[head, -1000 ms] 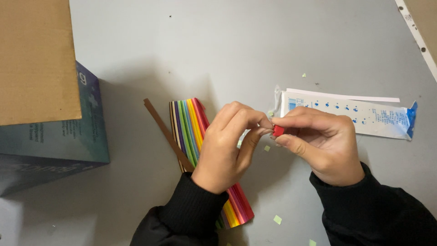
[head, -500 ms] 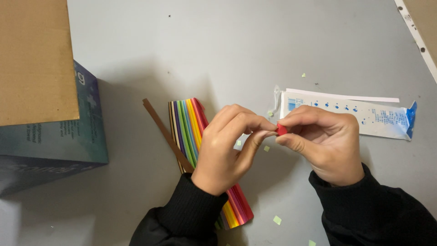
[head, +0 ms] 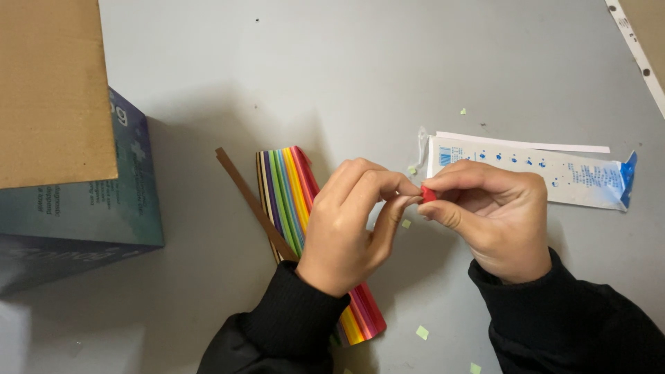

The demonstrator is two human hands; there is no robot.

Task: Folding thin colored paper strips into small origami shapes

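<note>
head view: the left hand (head: 343, 225) and right hand (head: 492, 215) meet fingertip to fingertip, both pinched shut on a small red paper piece (head: 428, 193) held between them above the grey table (head: 346, 76). it looks partly folded, with shaping seemingly left. the rainbow paper strips (head: 291, 194) lie beneath the left wrist, the wrapper (head: 575, 181) beyond the right knuckles.

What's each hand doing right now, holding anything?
Left hand: closed, fingertips pinching the small red paper piece.
Right hand: closed, thumb and forefinger pinching the same red paper piece.
</note>
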